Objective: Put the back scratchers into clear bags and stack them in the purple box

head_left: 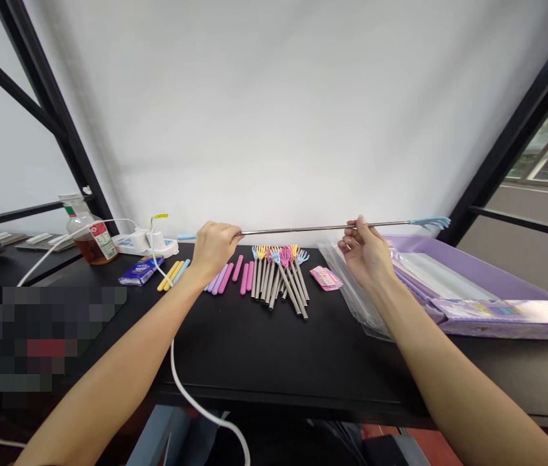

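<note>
2 hands (216,247) (366,251) hold 1 extended back scratcher (313,228).

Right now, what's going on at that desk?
A person holds an extended metal rod roughly level above the black table. The left hand is closed around its light blue handle; the right hand pinches the rod nearer the blue claw head. On the table lie more claw-headed rods in a pile, loose coloured handles to their left and a purple box to their right.
</note>
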